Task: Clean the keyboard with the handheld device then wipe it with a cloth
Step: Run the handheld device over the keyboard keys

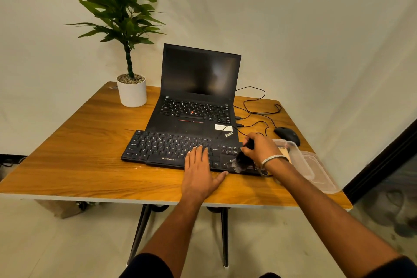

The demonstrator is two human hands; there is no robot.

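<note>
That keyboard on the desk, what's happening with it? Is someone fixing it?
Not fixing, cleaning. A person is brushing the black keyboard that lies in front of an open laptop. The right hand grips a small dark brush with its bristles down on the keys at the keyboard's right end. The left hand lies flat across the keyboard's front edge, probably to steady it. A mouse and clear plastic containers sit to the right. No cloth is clearly visible.
</note>
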